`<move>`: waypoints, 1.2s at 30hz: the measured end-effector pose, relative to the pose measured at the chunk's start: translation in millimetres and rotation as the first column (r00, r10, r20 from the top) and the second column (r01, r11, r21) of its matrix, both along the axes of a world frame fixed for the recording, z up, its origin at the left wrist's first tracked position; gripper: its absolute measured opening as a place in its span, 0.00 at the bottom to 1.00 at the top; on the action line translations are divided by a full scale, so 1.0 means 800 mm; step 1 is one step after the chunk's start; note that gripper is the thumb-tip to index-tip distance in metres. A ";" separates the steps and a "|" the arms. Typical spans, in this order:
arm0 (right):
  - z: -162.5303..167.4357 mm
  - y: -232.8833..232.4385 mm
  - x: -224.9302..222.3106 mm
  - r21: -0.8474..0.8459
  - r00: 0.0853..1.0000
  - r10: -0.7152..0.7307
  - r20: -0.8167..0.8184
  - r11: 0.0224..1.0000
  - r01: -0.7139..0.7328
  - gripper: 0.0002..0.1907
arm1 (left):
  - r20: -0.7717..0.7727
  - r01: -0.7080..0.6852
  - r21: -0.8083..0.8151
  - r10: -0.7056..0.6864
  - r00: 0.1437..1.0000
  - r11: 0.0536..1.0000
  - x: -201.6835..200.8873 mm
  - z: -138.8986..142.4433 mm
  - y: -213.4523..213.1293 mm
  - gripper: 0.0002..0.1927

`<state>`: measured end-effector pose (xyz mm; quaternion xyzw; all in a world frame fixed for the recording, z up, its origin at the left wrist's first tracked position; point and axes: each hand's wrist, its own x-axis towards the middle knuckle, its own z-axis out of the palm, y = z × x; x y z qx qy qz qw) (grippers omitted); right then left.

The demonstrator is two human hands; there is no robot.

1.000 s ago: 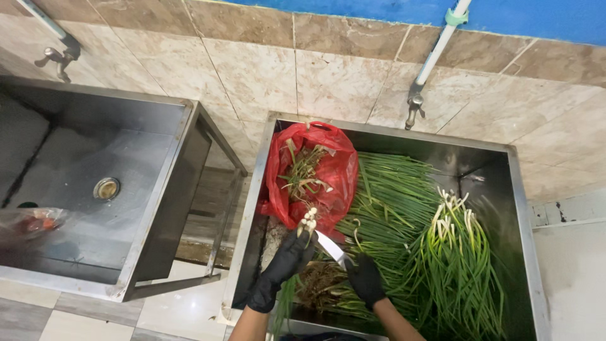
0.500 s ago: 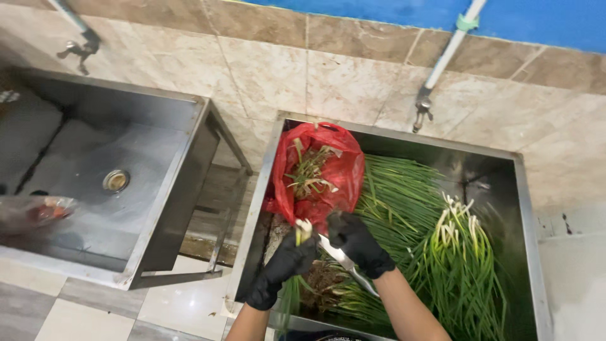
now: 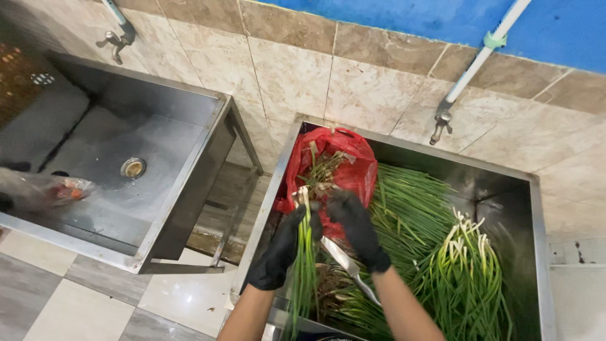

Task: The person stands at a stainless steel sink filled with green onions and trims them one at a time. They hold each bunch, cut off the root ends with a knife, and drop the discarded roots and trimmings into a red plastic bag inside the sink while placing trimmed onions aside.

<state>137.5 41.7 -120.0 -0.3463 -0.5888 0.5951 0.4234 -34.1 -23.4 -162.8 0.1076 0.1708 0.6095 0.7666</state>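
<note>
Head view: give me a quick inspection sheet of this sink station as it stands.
Surface: right steel sink, filled with green onions.
Job's things: green onion bunch upright in left hand; knife held by right hand, blade pointing down; red bag holding trimmings.
Clutter: plastic bag on left sink rim.
Grippers: both in black gloves, both gripping.
Cables: nothing seen.
Surroundings: tiled wall, two taps, white pipe, tiled floor.
</note>
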 end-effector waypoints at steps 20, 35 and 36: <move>0.055 -0.007 0.028 0.029 0.994 -0.074 0.081 0.997 0.072 0.10 | -0.672 -0.048 0.211 0.181 0.718 0.976 0.021 0.049 0.045 0.20; 0.064 0.037 0.040 -0.008 0.981 0.074 0.178 0.997 -0.074 0.10 | -0.758 -0.200 0.131 0.228 0.610 0.971 0.033 0.045 0.047 0.08; 0.060 0.038 0.040 -0.045 0.991 0.052 0.126 0.998 -0.047 0.09 | -0.749 -0.228 0.141 0.254 0.612 0.963 0.034 0.046 0.046 0.08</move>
